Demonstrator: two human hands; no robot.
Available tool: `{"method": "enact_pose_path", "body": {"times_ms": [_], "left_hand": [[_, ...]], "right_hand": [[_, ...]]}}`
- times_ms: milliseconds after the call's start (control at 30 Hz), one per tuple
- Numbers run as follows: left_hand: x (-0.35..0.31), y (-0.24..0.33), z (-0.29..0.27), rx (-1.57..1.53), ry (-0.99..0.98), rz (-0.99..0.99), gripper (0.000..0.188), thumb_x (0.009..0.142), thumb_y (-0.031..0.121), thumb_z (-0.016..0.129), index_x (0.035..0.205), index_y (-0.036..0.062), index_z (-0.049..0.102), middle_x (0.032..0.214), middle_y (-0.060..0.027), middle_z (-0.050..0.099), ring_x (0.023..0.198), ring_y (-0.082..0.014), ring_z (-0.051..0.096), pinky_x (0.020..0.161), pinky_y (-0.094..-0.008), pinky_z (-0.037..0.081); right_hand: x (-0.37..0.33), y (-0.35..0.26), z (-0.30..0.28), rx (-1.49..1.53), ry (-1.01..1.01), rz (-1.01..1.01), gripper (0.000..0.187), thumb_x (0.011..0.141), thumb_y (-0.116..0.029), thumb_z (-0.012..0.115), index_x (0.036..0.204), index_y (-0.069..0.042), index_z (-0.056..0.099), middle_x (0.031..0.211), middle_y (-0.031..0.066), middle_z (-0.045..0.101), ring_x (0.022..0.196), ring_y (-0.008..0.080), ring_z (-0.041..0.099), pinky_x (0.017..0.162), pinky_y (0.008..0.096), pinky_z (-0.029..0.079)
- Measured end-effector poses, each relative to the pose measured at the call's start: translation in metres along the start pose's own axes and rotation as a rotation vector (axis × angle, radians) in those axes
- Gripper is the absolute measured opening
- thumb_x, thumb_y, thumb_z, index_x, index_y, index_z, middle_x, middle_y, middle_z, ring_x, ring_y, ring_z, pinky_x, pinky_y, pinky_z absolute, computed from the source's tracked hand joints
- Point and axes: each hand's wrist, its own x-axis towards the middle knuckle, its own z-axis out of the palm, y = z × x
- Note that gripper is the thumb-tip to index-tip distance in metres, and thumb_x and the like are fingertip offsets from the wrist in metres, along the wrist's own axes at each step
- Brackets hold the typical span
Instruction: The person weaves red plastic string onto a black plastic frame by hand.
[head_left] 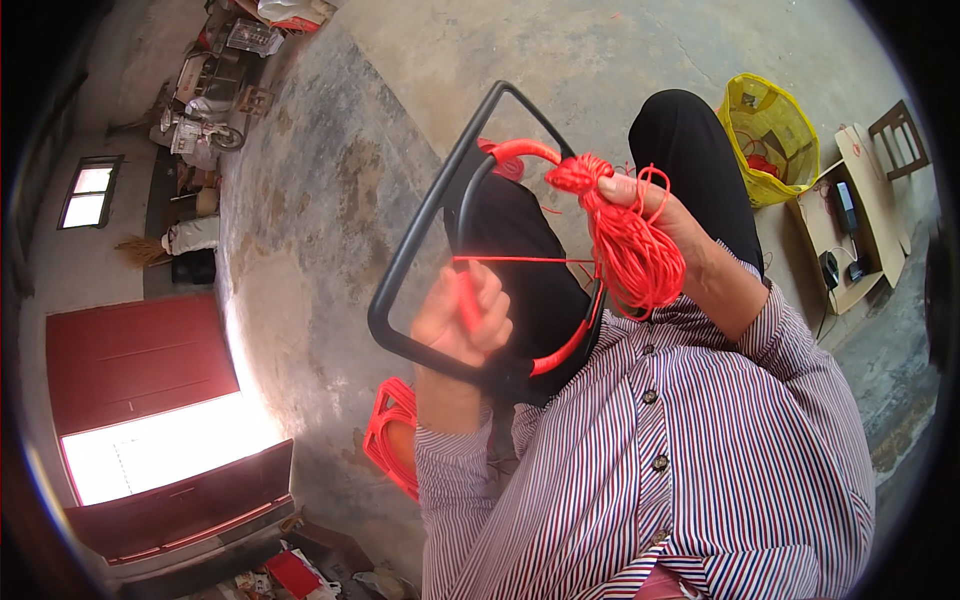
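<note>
A black tubular frame (408, 235) with rounded corners is tilted in front of my lap. Inside it is a ring (524, 149), partly wrapped in red and partly bare black. My left hand (462, 318), slightly blurred, is closed around a red-wrapped part of the ring's left side. A single taut strand of red cord (525, 260) runs from the top of this hand across the ring toward its right side. In my right hand (655, 208) is a gathered bundle of red cord (638, 255), pinched near its knotted upper end, with loops hanging down.
Red plastic frame-like pieces (393, 435) lie on the concrete floor by my left arm. To the right stand a yellow mesh basket (770, 135) with red material inside and an open cardboard box (870, 245) holding black devices. A red door (140, 360) and a bike (205, 135) are at the left.
</note>
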Motion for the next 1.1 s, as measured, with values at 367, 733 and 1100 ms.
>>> {"method": "enact_pose_path", "body": {"times_ms": [367, 733, 1100], "left_hand": [[0.004, -0.003, -0.009, -0.054, -0.145, 0.02, 0.048, 0.102, 0.043, 0.034, 0.086, -0.0001, 0.048, 0.071, -0.0077, 0.041, 0.045, -0.0128, 0.035, 0.04, -0.0257, 0.029], [0.0, 0.0, 0.007, -0.015, -0.066, 0.003, 0.044, 0.1, 0.041, 0.038, 0.098, 0.0027, 0.059, 0.065, -0.0059, 0.044, 0.041, -0.0129, 0.034, 0.037, -0.0265, 0.025], [0.0, 0.003, 0.007, 0.043, 0.023, 0.023, 0.033, 0.097, 0.036, 0.045, 0.093, 0.0068, 0.06, 0.065, -0.006, 0.049, 0.039, -0.0144, 0.037, 0.037, -0.0279, 0.026]], "right_hand": [[-0.01, 0.013, -0.006, -0.106, 0.016, 0.111, 0.032, 0.089, -0.027, 0.065, 0.106, -0.001, 0.059, 0.08, 0.0018, 0.063, 0.062, 0.0076, 0.061, 0.058, 0.022, 0.052], [0.0, 0.026, -0.008, -0.104, -0.109, 0.148, 0.031, 0.089, -0.026, 0.066, 0.108, -0.003, 0.057, 0.087, 0.0013, 0.061, 0.07, 0.0079, 0.062, 0.062, 0.0218, 0.053], [0.0, 0.024, -0.008, -0.125, -0.115, 0.083, 0.031, 0.09, -0.026, 0.064, 0.109, -0.004, 0.055, 0.084, -0.0006, 0.057, 0.067, 0.0057, 0.058, 0.061, 0.0209, 0.05]]}}
